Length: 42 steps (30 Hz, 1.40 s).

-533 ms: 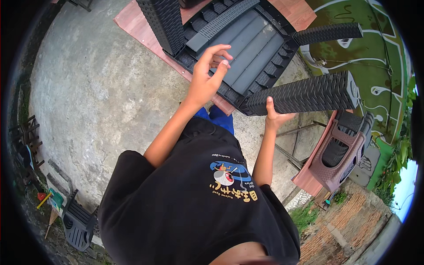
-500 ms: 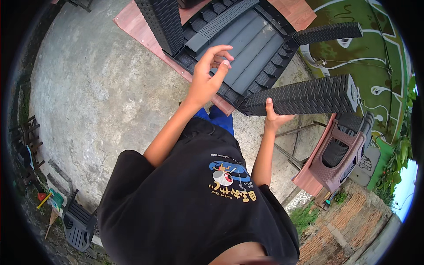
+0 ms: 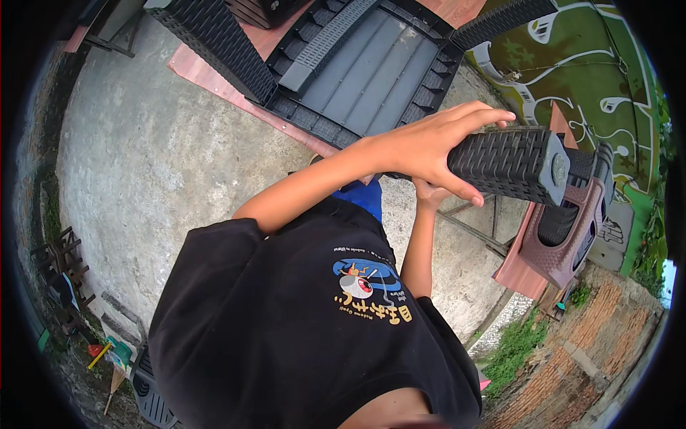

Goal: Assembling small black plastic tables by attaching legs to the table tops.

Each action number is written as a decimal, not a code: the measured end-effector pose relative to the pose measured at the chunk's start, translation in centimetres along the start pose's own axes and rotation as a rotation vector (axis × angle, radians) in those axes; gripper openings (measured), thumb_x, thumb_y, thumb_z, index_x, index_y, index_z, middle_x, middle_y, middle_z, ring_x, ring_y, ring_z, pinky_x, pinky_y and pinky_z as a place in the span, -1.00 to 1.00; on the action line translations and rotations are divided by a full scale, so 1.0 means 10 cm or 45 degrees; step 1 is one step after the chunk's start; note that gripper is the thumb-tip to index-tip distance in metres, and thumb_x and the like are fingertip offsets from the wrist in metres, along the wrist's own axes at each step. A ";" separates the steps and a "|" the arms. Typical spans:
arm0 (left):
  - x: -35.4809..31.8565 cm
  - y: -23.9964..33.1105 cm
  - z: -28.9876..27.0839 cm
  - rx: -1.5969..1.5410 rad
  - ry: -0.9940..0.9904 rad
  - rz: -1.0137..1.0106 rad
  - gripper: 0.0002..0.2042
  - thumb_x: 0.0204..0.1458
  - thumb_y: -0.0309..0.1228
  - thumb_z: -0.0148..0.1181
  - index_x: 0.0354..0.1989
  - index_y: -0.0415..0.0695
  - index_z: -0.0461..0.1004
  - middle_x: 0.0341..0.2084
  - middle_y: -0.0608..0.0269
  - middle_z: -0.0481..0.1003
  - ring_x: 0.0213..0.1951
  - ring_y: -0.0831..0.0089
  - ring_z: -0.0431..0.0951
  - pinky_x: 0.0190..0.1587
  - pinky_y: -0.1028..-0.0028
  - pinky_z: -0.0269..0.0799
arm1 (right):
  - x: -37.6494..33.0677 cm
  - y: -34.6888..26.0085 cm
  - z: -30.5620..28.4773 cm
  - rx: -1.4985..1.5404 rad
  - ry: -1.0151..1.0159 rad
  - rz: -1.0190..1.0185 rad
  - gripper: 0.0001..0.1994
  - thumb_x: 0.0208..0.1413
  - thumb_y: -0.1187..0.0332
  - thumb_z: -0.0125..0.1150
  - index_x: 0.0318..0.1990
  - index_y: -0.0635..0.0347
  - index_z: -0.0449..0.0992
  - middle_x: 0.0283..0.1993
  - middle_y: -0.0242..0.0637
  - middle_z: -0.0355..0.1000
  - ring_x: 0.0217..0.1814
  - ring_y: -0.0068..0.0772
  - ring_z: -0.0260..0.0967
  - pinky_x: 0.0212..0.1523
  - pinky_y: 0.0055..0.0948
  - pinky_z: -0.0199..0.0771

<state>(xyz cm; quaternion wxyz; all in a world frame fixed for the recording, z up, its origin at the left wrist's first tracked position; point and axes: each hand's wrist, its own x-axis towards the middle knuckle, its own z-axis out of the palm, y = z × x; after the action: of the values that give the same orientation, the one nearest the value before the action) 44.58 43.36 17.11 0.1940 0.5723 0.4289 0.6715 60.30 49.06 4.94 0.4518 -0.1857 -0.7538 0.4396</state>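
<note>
Where fingers (image 3: pixel 457 139) curl, black chair leg (image 3: pixel 511 164).

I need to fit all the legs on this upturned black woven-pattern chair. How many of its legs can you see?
3: one at upper left, one at upper right, and one gripped by the left hand at right. A fourth may be hidden.

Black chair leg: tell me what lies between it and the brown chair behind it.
Nothing shows between them in the head view: the black chair leg, gripped by the left hand, overlaps the brown chair.
</note>
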 end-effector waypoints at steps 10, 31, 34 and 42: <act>0.19 -0.09 0.27 -0.030 -0.098 -0.099 -0.28 -0.26 -0.18 0.57 0.07 -0.19 0.33 -0.29 0.02 0.59 -0.24 0.06 0.65 -0.17 0.28 0.51 | -0.01 0.10 -0.04 0.146 0.143 0.176 -0.12 -0.24 0.28 0.55 0.27 0.25 0.17 0.22 -0.15 0.29 0.17 -0.31 0.37 0.18 -0.34 0.39; 0.24 -0.01 0.30 -0.040 -0.246 -0.086 -0.33 -0.16 -0.08 0.52 -0.01 -0.23 0.31 -0.33 -0.10 0.57 -0.25 -0.07 0.64 -0.21 0.18 0.53 | 1.58 -1.99 -1.26 0.727 0.011 -0.642 -0.26 0.21 -0.11 -0.27 0.39 0.28 0.14 0.38 0.28 0.15 0.44 0.23 0.13 0.45 0.38 -0.08; 0.26 0.01 0.32 -0.069 -0.262 -0.081 -0.33 -0.16 -0.09 0.52 -0.01 -0.24 0.31 -0.35 -0.11 0.57 -0.27 -0.09 0.63 -0.23 0.17 0.53 | 1.93 -2.42 -1.09 -0.472 0.109 -0.573 -0.17 0.27 -0.20 -0.46 0.43 0.37 0.08 0.46 0.19 0.08 0.55 0.09 -0.02 0.54 0.07 -0.18; 0.25 -0.08 0.12 -0.033 -0.200 -0.139 -0.33 -0.16 -0.17 0.56 0.00 -0.27 0.29 -0.37 -0.07 0.58 -0.32 0.05 0.65 -0.28 0.28 0.51 | 2.61 -2.54 -1.24 -0.630 -0.722 -0.507 0.00 0.18 -0.47 -0.56 0.50 0.19 0.06 0.56 -0.04 -0.02 0.60 -0.10 -0.10 0.55 -0.07 -0.18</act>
<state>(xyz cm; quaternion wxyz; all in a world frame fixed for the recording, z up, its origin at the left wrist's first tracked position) 44.86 46.08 17.93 0.2707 0.5964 0.4343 0.6184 60.15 59.06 42.07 0.2443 -0.0110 -0.9521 0.1833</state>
